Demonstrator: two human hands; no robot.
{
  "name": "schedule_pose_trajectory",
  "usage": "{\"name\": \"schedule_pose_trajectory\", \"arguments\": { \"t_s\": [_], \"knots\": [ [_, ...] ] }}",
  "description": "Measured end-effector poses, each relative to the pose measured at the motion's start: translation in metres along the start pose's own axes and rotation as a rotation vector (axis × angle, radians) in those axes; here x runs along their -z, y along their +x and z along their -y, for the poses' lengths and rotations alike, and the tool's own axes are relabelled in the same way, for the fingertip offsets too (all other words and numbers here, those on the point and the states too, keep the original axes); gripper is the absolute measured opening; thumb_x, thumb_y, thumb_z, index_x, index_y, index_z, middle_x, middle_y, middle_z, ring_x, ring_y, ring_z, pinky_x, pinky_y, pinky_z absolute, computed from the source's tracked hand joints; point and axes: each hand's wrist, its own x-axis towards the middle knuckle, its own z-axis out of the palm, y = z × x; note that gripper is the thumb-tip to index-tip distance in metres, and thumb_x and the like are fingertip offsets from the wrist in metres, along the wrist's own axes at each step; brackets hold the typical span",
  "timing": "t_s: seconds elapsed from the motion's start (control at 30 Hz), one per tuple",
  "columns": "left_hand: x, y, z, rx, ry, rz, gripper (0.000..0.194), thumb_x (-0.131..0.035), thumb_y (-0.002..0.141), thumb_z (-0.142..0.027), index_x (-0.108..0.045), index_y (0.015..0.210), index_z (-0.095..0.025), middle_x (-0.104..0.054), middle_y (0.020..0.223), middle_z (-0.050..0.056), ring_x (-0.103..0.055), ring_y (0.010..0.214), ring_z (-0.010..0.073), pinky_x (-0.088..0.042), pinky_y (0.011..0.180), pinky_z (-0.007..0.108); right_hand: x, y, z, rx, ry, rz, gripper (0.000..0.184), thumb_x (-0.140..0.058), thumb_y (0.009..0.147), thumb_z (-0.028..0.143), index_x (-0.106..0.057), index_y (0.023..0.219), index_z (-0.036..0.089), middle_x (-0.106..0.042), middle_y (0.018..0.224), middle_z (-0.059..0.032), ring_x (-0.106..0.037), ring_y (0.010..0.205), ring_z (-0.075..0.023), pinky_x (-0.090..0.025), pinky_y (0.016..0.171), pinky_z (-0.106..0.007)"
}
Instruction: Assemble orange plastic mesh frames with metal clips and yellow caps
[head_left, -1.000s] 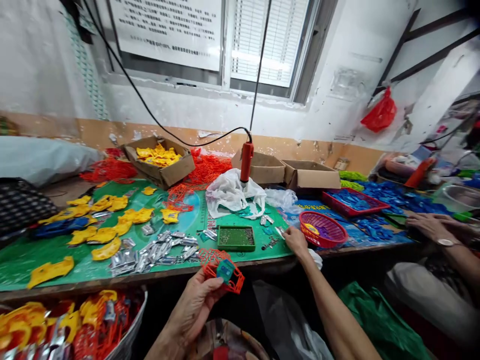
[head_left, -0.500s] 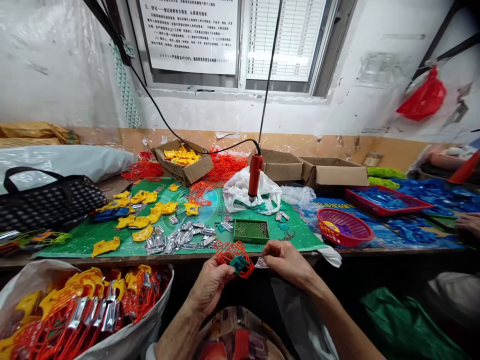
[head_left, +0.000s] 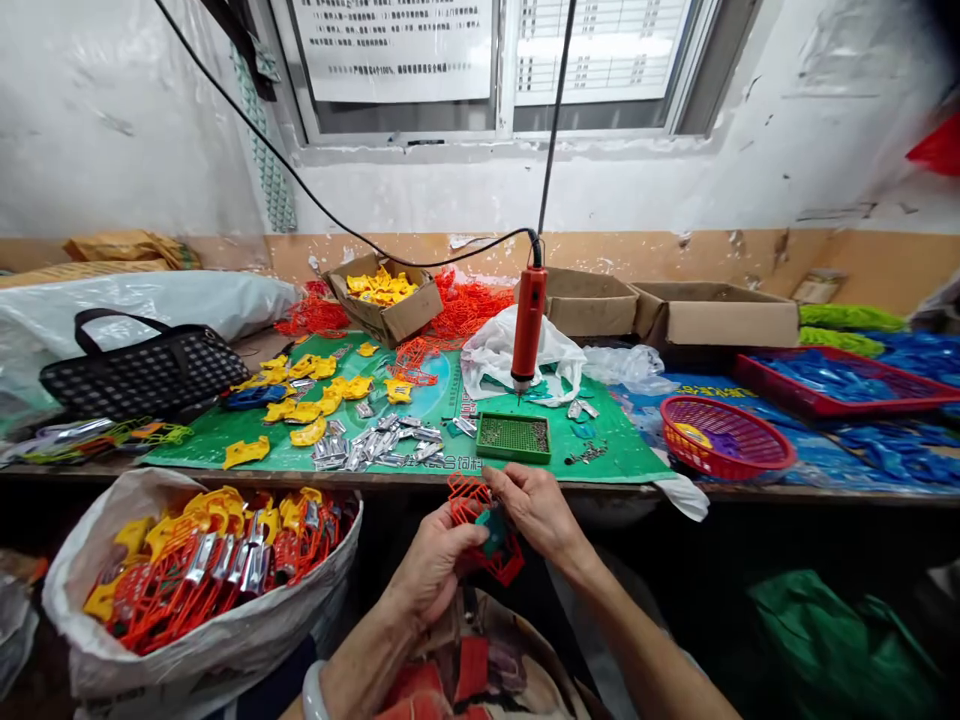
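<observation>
Both hands meet over my lap, just below the table's front edge. My left hand (head_left: pixel 435 565) grips an orange lattice-shaped plastic part (head_left: pixel 474 525) with a teal piece set in it. My right hand (head_left: pixel 534 508) is closed on the top of the same part, its fingertips pinching at the teal piece; whether it also holds a small metal piece is hidden. Directly behind the hands a green tray (head_left: pixel 514 437) of small screws sits on the green mat (head_left: pixel 420 410). An orange electric screwdriver (head_left: pixel 527 325) hangs by its cable above that tray.
A white sack (head_left: pixel 210 620) of assembled orange and yellow parts stands at lower left. Yellow parts (head_left: pixel 315 395) and silver metal pieces (head_left: pixel 379 447) lie on the mat. A red basket (head_left: pixel 724 437), cardboard boxes (head_left: pixel 712 320), a black bag (head_left: pixel 146 370) and blue parts (head_left: pixel 892 440) crowd the table.
My right hand came back from the table near the red basket and closed on the orange part held by my left hand. The view dropped and shifted left, showing the sack.
</observation>
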Motion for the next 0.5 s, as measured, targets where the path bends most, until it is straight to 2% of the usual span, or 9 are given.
{"name": "schedule_pose_trajectory", "arguments": {
  "t_s": [0.07,0.13,0.2,0.27,0.33,0.43,0.5],
  "knots": [
    [0.003,0.002,0.001,-0.003,-0.020,-0.016,0.018,-0.073,0.058,-0.010,-0.070,0.075,-0.015,-0.068,0.070,-0.001,-0.059,0.061,0.0110,-0.051,0.066,0.027,-0.001,0.001,-0.003,-0.020,0.049,0.048,0.045,-0.050,0.084,0.053,-0.043,0.055,0.020,-0.037,0.049,0.0054,-0.035,0.044,-0.0077,-0.026,0.042,-0.022],
    [0.008,0.004,0.000,-0.002,-0.034,-0.018,0.018,-0.073,0.057,-0.009,-0.070,0.074,-0.015,-0.069,0.071,0.000,-0.060,0.063,0.0115,-0.051,0.067,0.026,0.001,0.001,-0.004,-0.041,0.115,0.143,0.035,-0.051,0.084,0.045,-0.053,0.061,0.018,-0.045,0.052,0.0046,-0.042,0.043,-0.0084,-0.033,0.042,-0.022],
    [0.014,0.007,-0.001,-0.003,-0.054,-0.004,0.022,-0.072,0.056,-0.007,-0.071,0.076,-0.015,-0.071,0.074,0.001,-0.062,0.067,0.0136,-0.051,0.070,0.028,0.003,0.001,-0.006,-0.051,0.184,0.236,0.020,-0.059,0.077,0.036,-0.064,0.076,0.016,-0.055,0.060,0.0033,-0.050,0.048,-0.0093,-0.042,0.047,-0.022],
    [0.020,0.009,-0.003,-0.020,-0.078,0.010,0.025,-0.072,0.054,-0.007,-0.072,0.078,-0.014,-0.073,0.077,0.002,-0.063,0.069,0.0153,-0.052,0.071,0.029,0.004,0.000,-0.009,-0.050,0.232,0.270,0.022,-0.068,0.066,0.024,-0.068,0.087,0.017,-0.059,0.068,0.0030,-0.052,0.057,-0.0093,-0.045,0.054,-0.022],
    [0.026,0.011,-0.004,-0.043,-0.090,0.017,0.027,-0.072,0.053,-0.007,-0.073,0.079,-0.014,-0.074,0.079,0.003,-0.064,0.071,0.0161,-0.051,0.072,0.028,0.003,-0.002,-0.012,-0.054,0.262,0.261,0.027,-0.071,0.061,0.018,-0.069,0.088,0.017,-0.057,0.072,0.0034,-0.051,0.061,-0.0090,-0.045,0.055,-0.021],
    [0.032,0.012,-0.002,-0.036,-0.073,0.038,0.028,-0.072,0.052,-0.007,-0.074,0.079,-0.013,-0.074,0.080,0.005,-0.064,0.074,0.0174,-0.049,0.073,0.028,0.000,-0.003,-0.016,-0.095,0.292,0.285,0.020,-0.071,0.066,0.025,-0.069,0.085,0.018,-0.056,0.070,0.0035,-0.047,0.052,-0.0083,-0.040,0.047,-0.022],
    [0.035,0.014,0.001,-0.023,-0.071,0.068,0.027,-0.072,0.053,-0.007,-0.074,0.079,-0.014,-0.074,0.079,0.004,-0.063,0.074,0.0175,-0.048,0.074,0.028,0.001,-0.001,-0.019,-0.103,0.290,0.300,0.019,-0.074,0.067,0.029,-0.070,0.081,0.017,-0.055,0.064,0.0040,-0.044,0.050,-0.0082,-0.036,0.047,-0.023]
  ]
}}
